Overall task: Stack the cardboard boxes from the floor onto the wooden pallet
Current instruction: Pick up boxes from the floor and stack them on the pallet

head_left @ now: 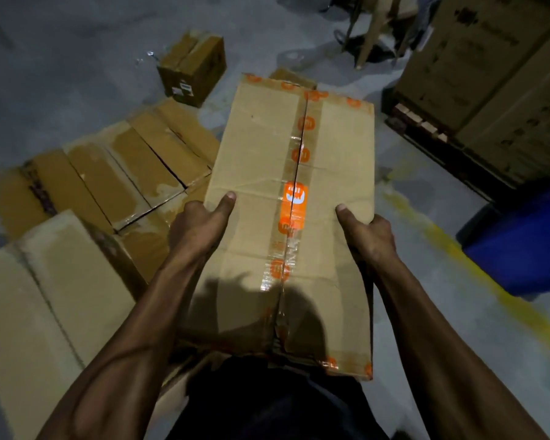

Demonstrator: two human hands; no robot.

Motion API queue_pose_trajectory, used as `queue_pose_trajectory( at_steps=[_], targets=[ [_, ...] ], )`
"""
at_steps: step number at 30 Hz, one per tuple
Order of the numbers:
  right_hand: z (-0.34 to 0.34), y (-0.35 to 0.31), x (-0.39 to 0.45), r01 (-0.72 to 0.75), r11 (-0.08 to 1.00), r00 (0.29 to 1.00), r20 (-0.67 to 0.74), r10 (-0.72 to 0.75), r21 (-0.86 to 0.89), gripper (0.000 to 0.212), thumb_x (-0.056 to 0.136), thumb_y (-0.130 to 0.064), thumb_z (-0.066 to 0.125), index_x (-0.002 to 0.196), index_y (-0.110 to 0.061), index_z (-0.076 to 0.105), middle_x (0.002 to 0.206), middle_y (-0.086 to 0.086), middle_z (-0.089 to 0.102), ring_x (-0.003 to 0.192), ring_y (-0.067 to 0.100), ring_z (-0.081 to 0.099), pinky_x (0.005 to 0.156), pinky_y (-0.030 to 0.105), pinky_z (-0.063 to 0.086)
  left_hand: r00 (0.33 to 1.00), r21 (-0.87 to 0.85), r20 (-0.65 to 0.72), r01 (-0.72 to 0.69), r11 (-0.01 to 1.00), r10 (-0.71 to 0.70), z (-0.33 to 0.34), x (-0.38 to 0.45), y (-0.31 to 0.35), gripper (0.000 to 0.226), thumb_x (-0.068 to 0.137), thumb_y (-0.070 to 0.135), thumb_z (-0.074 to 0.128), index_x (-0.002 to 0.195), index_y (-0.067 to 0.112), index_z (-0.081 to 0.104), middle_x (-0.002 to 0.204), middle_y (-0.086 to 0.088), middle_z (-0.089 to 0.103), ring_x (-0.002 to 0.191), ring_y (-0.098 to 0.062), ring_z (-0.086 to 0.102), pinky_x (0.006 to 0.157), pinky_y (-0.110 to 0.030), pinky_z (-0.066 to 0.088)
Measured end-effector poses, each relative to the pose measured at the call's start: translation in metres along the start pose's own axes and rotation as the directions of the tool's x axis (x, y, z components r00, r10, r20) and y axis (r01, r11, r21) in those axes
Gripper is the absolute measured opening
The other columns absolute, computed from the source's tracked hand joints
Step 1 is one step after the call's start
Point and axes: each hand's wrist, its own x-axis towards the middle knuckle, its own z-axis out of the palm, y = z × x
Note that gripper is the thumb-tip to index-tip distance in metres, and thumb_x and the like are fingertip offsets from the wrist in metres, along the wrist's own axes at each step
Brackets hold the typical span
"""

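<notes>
I hold a long cardboard box (261, 173) sealed with orange-printed tape, lifted off the floor in front of my body. My left hand (200, 223) grips its left side with the thumb on top. My right hand (365, 231) grips its right side the same way. Several more cardboard boxes (118, 176) lie side by side on the floor to the left, and a large one (45, 296) sits nearer at lower left. A wooden pallet (426, 131) at the upper right carries big stacked cartons (496, 77).
A small separate box (192, 66) stands on the grey floor further back. A blue object (521, 246) sits at the right beyond a yellow floor line (458, 249). Furniture legs (372, 30) stand at the top.
</notes>
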Motion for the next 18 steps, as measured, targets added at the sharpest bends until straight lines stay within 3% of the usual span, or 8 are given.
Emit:
queue_pose_trajectory(
  at_steps=[5,10,11,13,15,18],
  targets=[
    [0.012,-0.026,0.058,0.098,0.994,0.987,0.137,-0.089,-0.057,0.094,0.056,-0.086,0.063,0.119,-0.018,0.068,0.11,0.002,0.073,0.099,0.027,0.068,0.092,0.045,0.057,0.981,-0.132,-0.133,0.125,0.983,-0.143,0.026,0.009,0.004,0.066,0.09,0.073,0.049,0.111,0.013,0.07,0.101,-0.006,0.068,0.082,-0.028,0.059,0.072,-0.034,0.045],
    [0.021,-0.045,0.1,0.2,0.97,0.932,0.331,-0.146,-0.135,0.098,0.056,-0.087,0.062,0.124,-0.017,0.065,0.117,0.007,0.071,0.104,0.031,0.066,0.093,0.048,0.056,0.928,-0.268,-0.195,0.262,0.927,-0.319,0.045,-0.013,0.024,0.048,0.1,0.054,0.049,0.119,0.012,0.065,0.1,0.0,0.055,0.061,-0.004,0.039,0.048,-0.018,0.027],
    [0.022,-0.048,0.105,0.221,0.964,0.92,0.361,-0.155,-0.15,0.094,0.059,-0.085,0.063,0.124,-0.017,0.064,0.117,0.007,0.07,0.104,0.032,0.066,0.094,0.048,0.055,0.916,-0.257,-0.212,0.285,0.924,-0.341,0.048,-0.014,0.021,0.046,0.1,0.057,0.048,0.113,0.015,0.064,0.102,-0.001,0.058,0.062,-0.006,0.042,0.05,-0.018,0.03],
    [0.028,-0.052,0.111,0.252,0.953,0.894,0.418,-0.164,-0.166,0.084,0.067,-0.079,0.066,0.125,-0.018,0.063,0.119,0.009,0.069,0.106,0.033,0.064,0.095,0.049,0.054,0.885,-0.224,-0.254,0.339,0.913,-0.391,0.052,-0.02,0.014,0.057,0.096,0.068,0.045,0.107,0.015,0.064,0.111,-0.007,0.066,0.077,-0.02,0.056,0.068,-0.026,0.042],
    [0.035,-0.057,0.114,0.277,0.945,0.864,0.475,-0.166,-0.174,0.079,0.073,-0.075,0.067,0.127,-0.018,0.061,0.122,0.009,0.067,0.108,0.034,0.063,0.096,0.049,0.053,0.837,-0.218,-0.309,0.399,0.891,-0.451,0.052,-0.027,0.008,0.074,0.092,0.074,0.043,0.121,0.009,0.065,0.123,-0.012,0.066,0.101,-0.033,0.061,0.086,-0.036,0.047],
    [0.05,-0.063,0.113,0.311,0.936,0.819,0.546,-0.177,-0.164,0.074,0.077,-0.071,0.069,0.128,-0.017,0.06,0.122,0.007,0.066,0.112,0.034,0.062,0.096,0.043,0.052,0.781,-0.23,-0.366,0.451,0.862,-0.506,0.051,-0.034,0.0,0.079,0.092,0.074,0.042,0.131,0.008,0.06,0.13,-0.016,0.063,0.114,-0.039,0.059,0.085,-0.036,0.043]
  ],
)
